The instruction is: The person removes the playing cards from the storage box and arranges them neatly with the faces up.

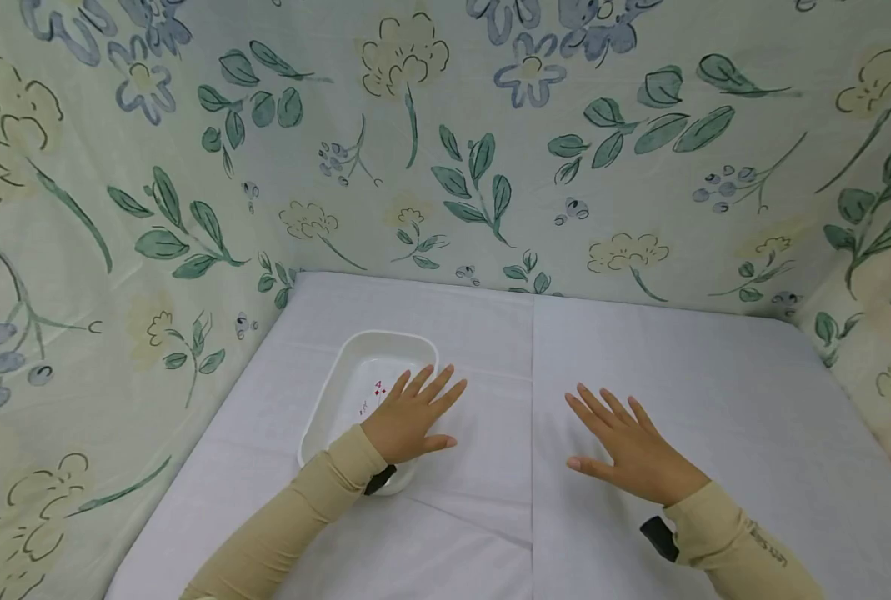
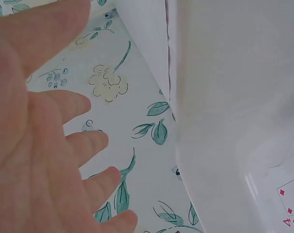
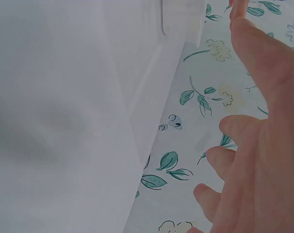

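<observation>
A person's two hands lie flat, palms down, on a table covered with a white cloth [image 1: 640, 367]. The left hand [image 1: 409, 414] rests partly over the right rim of a white rectangular tray [image 1: 355, 354], its fingers straight and slightly spread, holding nothing. Inside the tray lie playing cards [image 1: 373, 393] — red diamond pips and a red 4 show beside the fingers, and the left wrist view catches the same card corner through the tray's wall. The right hand [image 1: 628, 450] rests on the bare cloth, well apart from the tray, fingers straight and fanned, thumb out to the side, also holding nothing. Both arms wear beige sleeves [image 1: 287, 525], each with a dark strap at the wrist. A floral fabric backdrop [image 1: 445, 150] — green leaves, pale yellow and blue flowers — walls in the table on the far, left and right sides.
</observation>
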Demonstrator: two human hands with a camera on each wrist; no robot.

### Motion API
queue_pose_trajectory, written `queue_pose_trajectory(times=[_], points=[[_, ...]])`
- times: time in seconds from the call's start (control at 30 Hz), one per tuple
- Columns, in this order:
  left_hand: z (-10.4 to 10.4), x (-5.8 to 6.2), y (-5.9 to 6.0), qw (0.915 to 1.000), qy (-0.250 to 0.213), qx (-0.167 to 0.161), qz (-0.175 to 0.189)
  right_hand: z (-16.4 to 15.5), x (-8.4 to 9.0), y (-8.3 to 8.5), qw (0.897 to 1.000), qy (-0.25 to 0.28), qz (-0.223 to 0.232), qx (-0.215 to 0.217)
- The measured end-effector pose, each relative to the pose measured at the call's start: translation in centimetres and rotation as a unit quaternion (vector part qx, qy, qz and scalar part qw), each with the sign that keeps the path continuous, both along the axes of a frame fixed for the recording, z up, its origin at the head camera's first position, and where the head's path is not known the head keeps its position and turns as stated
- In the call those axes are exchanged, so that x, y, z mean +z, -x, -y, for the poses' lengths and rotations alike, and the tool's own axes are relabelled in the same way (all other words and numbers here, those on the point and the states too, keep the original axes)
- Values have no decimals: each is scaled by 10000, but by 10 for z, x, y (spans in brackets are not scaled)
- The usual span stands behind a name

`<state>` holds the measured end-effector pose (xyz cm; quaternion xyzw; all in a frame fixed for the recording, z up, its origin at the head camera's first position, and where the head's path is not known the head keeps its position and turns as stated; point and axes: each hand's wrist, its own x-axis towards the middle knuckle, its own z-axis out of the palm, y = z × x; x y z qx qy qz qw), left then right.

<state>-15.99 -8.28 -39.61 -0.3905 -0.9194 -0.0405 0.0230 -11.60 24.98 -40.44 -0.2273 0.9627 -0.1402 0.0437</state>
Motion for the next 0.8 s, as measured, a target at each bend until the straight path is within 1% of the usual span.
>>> queue_pose_trajectory(times=[0.4,0.57,0.8], points=[[3,-3,-1,10000,-3,47,73,0,-2,-3,10000,17,-4,-26],[3,-2,0,10000,-33,35,-9,1,-2,-4,10000,45,-38,-48],[7,1,-1,9998,-166,15,60,1,-4,-5,10000,38,-59,-36]])
